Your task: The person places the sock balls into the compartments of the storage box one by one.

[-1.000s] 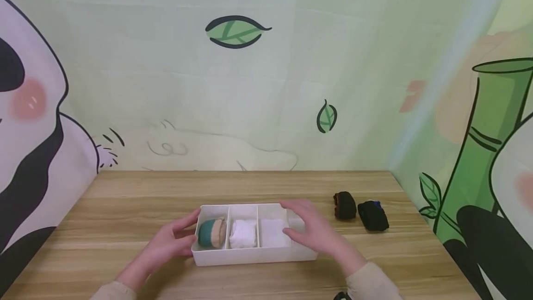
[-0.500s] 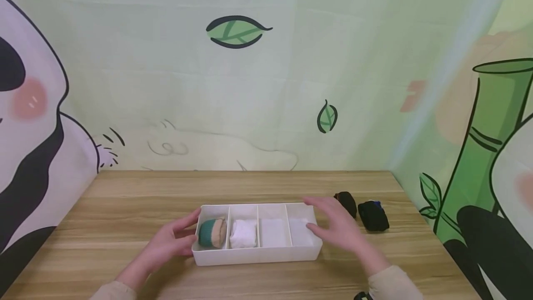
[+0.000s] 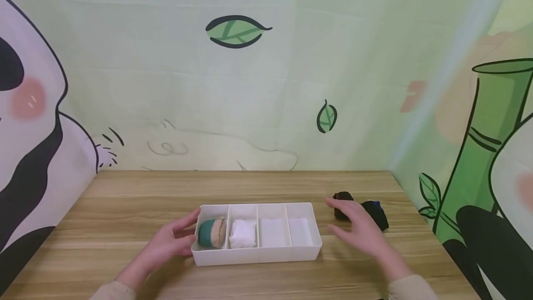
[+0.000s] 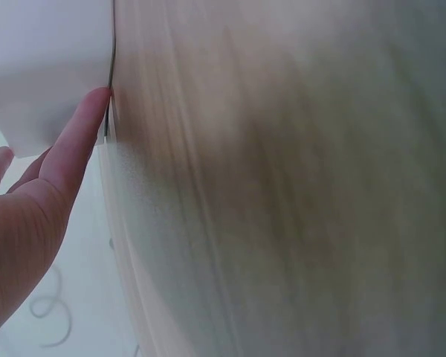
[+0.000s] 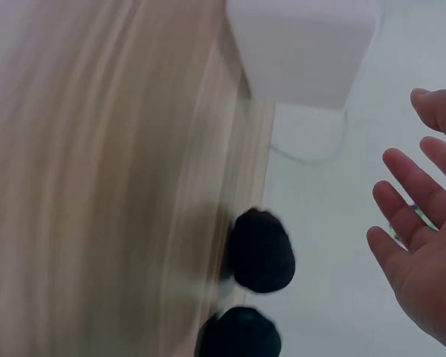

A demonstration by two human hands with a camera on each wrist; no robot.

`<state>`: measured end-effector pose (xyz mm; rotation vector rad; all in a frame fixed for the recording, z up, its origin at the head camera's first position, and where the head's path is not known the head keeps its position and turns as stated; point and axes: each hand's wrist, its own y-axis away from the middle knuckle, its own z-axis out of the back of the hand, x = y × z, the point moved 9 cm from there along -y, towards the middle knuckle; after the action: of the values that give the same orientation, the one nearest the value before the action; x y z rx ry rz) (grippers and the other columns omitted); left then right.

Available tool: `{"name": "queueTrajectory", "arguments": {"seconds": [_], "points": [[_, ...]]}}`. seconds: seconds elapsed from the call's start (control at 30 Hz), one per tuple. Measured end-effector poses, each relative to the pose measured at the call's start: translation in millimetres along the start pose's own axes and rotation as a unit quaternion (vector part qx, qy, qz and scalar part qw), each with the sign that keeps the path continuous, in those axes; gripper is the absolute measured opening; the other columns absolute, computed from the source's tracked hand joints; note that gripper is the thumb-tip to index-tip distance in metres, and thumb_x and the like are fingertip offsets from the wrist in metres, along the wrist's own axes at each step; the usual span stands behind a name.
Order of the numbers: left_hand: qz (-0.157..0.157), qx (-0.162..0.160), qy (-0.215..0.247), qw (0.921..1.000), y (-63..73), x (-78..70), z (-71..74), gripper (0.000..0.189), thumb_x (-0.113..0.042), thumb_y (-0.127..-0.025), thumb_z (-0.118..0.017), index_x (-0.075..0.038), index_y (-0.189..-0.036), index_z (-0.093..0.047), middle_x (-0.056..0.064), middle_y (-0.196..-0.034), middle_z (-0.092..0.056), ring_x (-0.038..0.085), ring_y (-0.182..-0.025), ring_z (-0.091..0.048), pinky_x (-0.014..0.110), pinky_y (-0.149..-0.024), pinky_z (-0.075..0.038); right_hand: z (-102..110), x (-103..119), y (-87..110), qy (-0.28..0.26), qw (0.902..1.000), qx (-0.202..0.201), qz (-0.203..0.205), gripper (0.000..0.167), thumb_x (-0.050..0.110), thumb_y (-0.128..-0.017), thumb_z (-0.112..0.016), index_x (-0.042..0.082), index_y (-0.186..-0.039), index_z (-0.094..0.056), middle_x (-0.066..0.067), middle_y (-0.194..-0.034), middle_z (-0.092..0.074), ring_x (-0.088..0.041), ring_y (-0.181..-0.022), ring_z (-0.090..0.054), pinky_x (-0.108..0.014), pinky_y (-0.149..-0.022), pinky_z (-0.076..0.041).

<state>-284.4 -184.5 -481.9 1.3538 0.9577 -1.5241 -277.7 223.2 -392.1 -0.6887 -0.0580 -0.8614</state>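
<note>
A white four-section box [image 3: 256, 256] stands on the table. A teal and beige rolled-up sock bundle [image 3: 211, 233] sits in its leftmost section, and a white bundle [image 3: 243, 234] fills the one beside it. The two right sections hold nothing. My left hand [image 3: 176, 236] touches the box's left end, thumb and fingers extended; the left wrist view shows the thumb [image 4: 78, 145] against the end wall. Right of the box, my right hand [image 3: 360, 228] hovers with spread fingers, holding nothing. It partly covers two black rolled-up sock bundles, one nearer [image 3: 342, 214] and one farther right [image 3: 376, 214].
The wood-grain table [image 3: 158, 191] ends at a back edge against a printed cloth backdrop [image 3: 166, 82] with pandas, leaves and bamboo. In the right wrist view both black bundles stand apart from the box's end.
My right hand has moved right, from over the box's right sections to beside the black bundles, uncovering those sections. The left hand and the box have stayed in place.
</note>
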Motion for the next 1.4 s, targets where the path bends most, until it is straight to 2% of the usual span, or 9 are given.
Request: {"name": "queueTrajectory", "arguments": {"seconds": [0.2,0.53,0.73,0.93,1.23,1.4], "points": [[-0.001,0.001,-0.002,1.0000,0.3,-0.9,-0.3,0.070,-0.002,-0.092,-0.063,-0.002,-0.154,-0.029,0.030,-0.155,-0.024,0.053,-0.130,-0.041,0.041,-0.079,-0.059,10.1,-9.5,11.3,0.022,0.9996,-0.010,-0.014,0.064,0.008,-0.076,-0.084,0.007,-0.134,-0.059,-0.008,-0.122,-0.067,-0.032,-0.113,-0.058,-0.053,-0.092,-0.045],[0.001,0.002,0.000,1.0000,0.4,0.7,0.7,0.071,-0.003,-0.093,-0.064,-0.003,-0.154,-0.029,0.029,-0.155,-0.024,0.051,-0.130,-0.042,0.041,-0.079,-0.059,19.9,-31.0,27.2,0.026,0.9991,-0.019,-0.027,0.066,0.004,-0.073,-0.085,0.001,-0.133,-0.059,-0.010,-0.121,-0.067,-0.034,-0.110,-0.058,-0.051,-0.090,-0.044],[0.000,0.003,0.002,1.0000,0.8,0.6,0.8,0.071,-0.003,-0.092,-0.064,-0.002,-0.154,-0.028,0.030,-0.155,-0.024,0.051,-0.130,-0.042,0.041,-0.079,-0.059,21.0,-44.0,34.7,0.016,0.9986,0.002,-0.050,0.064,0.006,-0.076,-0.084,0.001,-0.134,-0.057,-0.014,-0.124,-0.065,-0.038,-0.113,-0.056,-0.058,-0.091,-0.044],[0.000,0.004,0.001,1.0000,0.0,-0.5,0.0,0.071,-0.003,-0.093,-0.064,-0.002,-0.154,-0.028,0.031,-0.155,-0.024,0.051,-0.129,-0.043,0.041,-0.079,-0.059,21.3,-52.6,40.4,0.026,0.9970,0.014,-0.071,0.063,0.006,-0.078,-0.082,0.002,-0.136,-0.056,-0.017,-0.127,-0.063,-0.040,-0.116,-0.054,-0.060,-0.092,-0.044],[0.002,0.003,-0.002,1.0000,0.1,-1.0,0.0,0.070,-0.002,-0.093,-0.063,-0.002,-0.154,-0.028,0.031,-0.155,-0.024,0.051,-0.129,-0.043,0.041,-0.079,-0.059,25.5,-67.1,46.5,0.020,0.9959,0.018,-0.087,0.064,0.008,-0.078,-0.083,0.000,-0.135,-0.055,-0.021,-0.130,-0.060,-0.046,-0.117,-0.051,-0.065,-0.092,-0.042],[0.001,0.004,-0.004,1.0000,0.5,-1.2,0.1,0.070,-0.003,-0.093,-0.063,-0.002,-0.154,-0.028,0.031,-0.155,-0.023,0.051,-0.129,-0.043,0.040,-0.079,-0.059,29.9,-73.9,48.0,0.023,0.9967,0.015,-0.077,0.066,0.007,-0.075,-0.084,-0.002,-0.133,-0.055,-0.024,-0.129,-0.059,-0.050,-0.117,-0.050,-0.068,-0.091,-0.041]]}}
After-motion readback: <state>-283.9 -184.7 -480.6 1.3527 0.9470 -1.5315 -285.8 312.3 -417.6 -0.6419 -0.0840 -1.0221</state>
